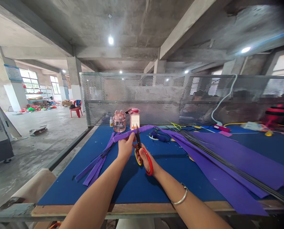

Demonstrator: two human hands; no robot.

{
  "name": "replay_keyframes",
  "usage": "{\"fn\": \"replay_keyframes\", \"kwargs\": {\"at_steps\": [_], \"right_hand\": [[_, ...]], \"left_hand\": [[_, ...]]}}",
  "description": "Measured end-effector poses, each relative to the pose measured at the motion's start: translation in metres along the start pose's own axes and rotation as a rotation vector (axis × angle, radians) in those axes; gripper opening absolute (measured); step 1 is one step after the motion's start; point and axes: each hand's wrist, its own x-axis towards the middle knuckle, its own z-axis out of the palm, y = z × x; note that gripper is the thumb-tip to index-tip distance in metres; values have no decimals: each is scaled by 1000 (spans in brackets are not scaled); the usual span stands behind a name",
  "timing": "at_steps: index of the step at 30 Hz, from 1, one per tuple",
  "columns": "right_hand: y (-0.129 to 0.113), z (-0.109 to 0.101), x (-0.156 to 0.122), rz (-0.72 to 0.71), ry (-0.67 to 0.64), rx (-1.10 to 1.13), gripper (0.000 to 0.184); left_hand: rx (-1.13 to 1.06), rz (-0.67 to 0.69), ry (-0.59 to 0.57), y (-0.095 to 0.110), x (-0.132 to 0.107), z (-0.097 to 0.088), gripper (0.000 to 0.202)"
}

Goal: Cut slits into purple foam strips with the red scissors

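Observation:
My left hand (126,147) pinches a long purple fabric strip (145,128) near its left end, just above the blue tabletop (132,194). In my right hand (144,159) is a pair of scissors (149,162) with one red and one yellow handle. The dark blades point upward and stand slightly apart, close beside the strip; whether they touch it I cannot tell. Finished-looking purple strips (94,170) lie in a loose bundle to the left, with thin black rods among them. The held strip runs right toward wide purple fabric sheets (218,159).
Thin black rods (230,163) lie across the sheets. Behind my hands stand a pink bottle (119,121), a white box (134,121) and a small glue bottle (111,122). A dark blue bundle (159,136) lies mid-table. A perforated metal screen (132,92) borders the back.

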Motion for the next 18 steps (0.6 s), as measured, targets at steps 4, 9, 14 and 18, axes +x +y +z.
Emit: {"fn": "replay_keyframes", "kwargs": {"at_steps": [4,9,14,18], "right_hand": [[-3,1,1,-14,26,25,65],[-10,7,1,47,71,62,67],[-14,8,-1,55,97,1,66],[-10,4,0,3,113,-103,59]], "left_hand": [[9,17,-49,0,-1,1,32],[16,-11,-46,3,-3,3,29],[41,3,-33,2,-2,1,32],[3,-7,-32,1,-2,1,35]]}}
